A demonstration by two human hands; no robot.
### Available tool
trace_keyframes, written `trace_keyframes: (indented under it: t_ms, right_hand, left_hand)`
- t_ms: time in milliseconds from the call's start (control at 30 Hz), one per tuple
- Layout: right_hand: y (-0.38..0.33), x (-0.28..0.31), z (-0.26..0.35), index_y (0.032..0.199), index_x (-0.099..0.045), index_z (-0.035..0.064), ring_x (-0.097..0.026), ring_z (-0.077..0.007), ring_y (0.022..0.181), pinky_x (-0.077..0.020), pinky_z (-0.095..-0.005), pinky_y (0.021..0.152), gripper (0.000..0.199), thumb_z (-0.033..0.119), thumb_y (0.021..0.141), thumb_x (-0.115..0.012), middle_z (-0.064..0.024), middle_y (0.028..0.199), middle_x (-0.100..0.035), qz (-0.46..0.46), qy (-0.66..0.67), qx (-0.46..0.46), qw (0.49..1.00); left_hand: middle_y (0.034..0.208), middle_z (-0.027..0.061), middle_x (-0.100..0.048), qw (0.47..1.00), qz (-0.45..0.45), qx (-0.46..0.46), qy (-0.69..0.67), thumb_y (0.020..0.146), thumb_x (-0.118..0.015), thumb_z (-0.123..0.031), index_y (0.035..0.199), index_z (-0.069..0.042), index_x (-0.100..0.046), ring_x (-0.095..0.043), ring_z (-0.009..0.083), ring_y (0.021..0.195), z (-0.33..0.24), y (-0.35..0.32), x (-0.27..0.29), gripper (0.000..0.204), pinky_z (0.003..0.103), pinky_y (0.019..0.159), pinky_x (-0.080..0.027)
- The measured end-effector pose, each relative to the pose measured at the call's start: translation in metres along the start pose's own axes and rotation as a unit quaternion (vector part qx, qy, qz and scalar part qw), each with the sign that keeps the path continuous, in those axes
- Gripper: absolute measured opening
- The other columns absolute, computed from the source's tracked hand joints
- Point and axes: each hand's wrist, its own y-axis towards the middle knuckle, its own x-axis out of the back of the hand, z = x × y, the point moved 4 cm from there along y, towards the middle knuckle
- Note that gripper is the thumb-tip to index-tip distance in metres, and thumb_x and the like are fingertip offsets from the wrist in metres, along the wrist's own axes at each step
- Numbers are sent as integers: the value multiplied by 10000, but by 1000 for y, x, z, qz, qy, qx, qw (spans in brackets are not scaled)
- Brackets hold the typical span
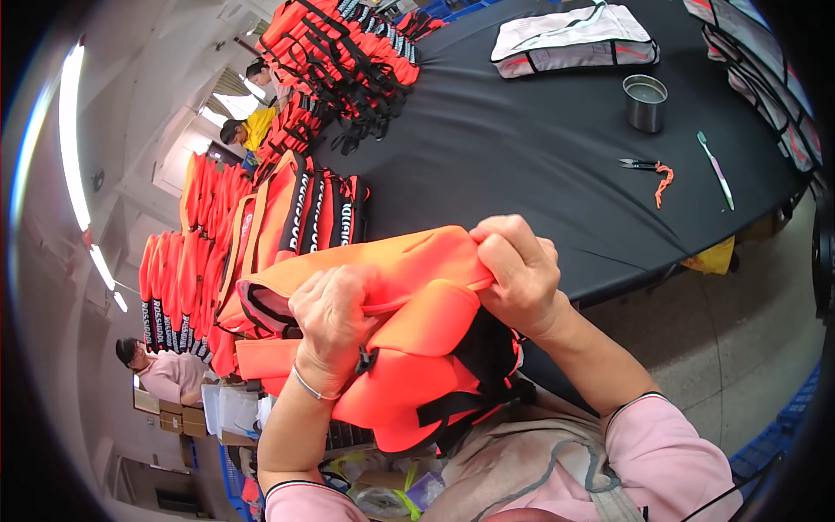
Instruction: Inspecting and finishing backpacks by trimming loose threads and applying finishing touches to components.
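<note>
The person holds an orange fabric piece (424,335) with black straps and a black buckle (366,359) in front of the near edge of the black-covered surface (539,165); whether it touches the surface cannot be told. The left hand (333,306) has its fingers curled together, closed on the piece's upper fold, with a thin bracelet (311,384) round the wrist. The right hand (519,268) has its fingers bunched, pinching the corner of the same fold.

Along the surface's left side stand orange bags (291,200) with black bands, and a higher heap of orange bags (335,52) with dangling straps sits at its far left. Towards the surface's far edge lies a white bag (574,50) trimmed in black. On the surface's right part are a metal cup (645,111), small snips (639,163) with an orange cord, and a toothbrush (718,174). Pale panels (770,96) are piled at the surface's right edge. Beyond its left side are a person in yellow (258,128) and another in pink (171,377).
</note>
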Motion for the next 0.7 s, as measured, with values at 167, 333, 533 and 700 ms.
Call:
trace_keyframes:
  t_ms: [167, 333, 533, 700]
  right_hand:
    - [2, 3, 11, 698, -531, -3, -557, -162, 547, -439, -277, 423, 153, -7, 585, -634, -106, 836, -571, -17, 19, 81, 996]
    - [-10, 10, 27, 676, -548, 18, -521, -137, 541, -399, -255, 409, 168, 25, 552, -661, -96, 854, -573, -5, 17, 98, 995]
    - [1, 12, 20, 954, -641, 20, -613, -173, 653, -509, -261, 511, 289, 45, 667, -661, -85, 906, -612, -43, -12, -18, 999]
    - [16, 11, 28, 1084, -635, 22, -649, -195, 741, -547, -283, 574, 377, 93, 714, -653, -78, 929, -625, -8, -19, 23, 1000]
  left_hand:
    - [756, 49, -673, 999, -5, -19, 36, 731, -691, -57, 1060, -15, -702, -654, 171, 637, -2, 13, 3, 331, 276, 553, -445]
    - [730, 62, -648, 1000, -14, -10, 23, 721, -645, 1, 1040, -4, -702, -614, 179, 589, -3, 18, 3, 324, 289, 538, -445]
    - [750, 73, -651, 998, -60, -26, 14, 742, -625, 7, 1064, 19, -685, -575, 173, 557, -9, 6, -9, 328, 289, 547, -450]
    - [682, 47, -582, 996, -72, -41, 20, 741, -608, 23, 1111, 29, -665, -526, 157, 526, -14, 6, -7, 375, 287, 520, -413]
